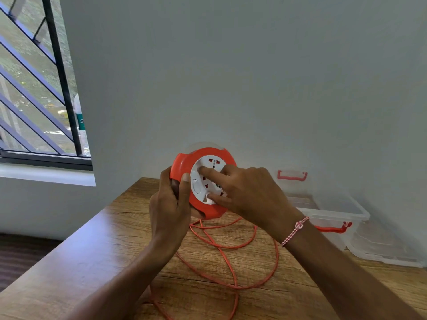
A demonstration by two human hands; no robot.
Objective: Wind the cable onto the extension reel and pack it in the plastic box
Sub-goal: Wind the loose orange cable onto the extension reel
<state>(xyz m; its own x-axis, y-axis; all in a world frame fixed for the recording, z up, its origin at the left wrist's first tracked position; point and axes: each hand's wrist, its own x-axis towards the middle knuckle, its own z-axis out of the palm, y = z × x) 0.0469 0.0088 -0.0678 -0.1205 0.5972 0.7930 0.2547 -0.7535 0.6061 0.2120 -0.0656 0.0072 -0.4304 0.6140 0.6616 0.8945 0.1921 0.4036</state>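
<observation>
An orange extension reel [184,161] with a white socket face is held up above the wooden table [92,250], its face tilted toward me. My left hand [169,204] grips its left rim, thumb on the front edge. My right hand [245,192] lies on the white face, index finger stretched across it and thumb pressing near the lower edge. The orange cable [231,248] hangs from the reel's underside and lies in loose loops on the table. The clear plastic box [330,212] with red handles stands open at the right.
The box's clear lid [383,250] lies on the table at the far right, next to the box. A grey wall runs behind the table. A barred window [34,88] is at the left, and the table's left edge drops to a dark floor.
</observation>
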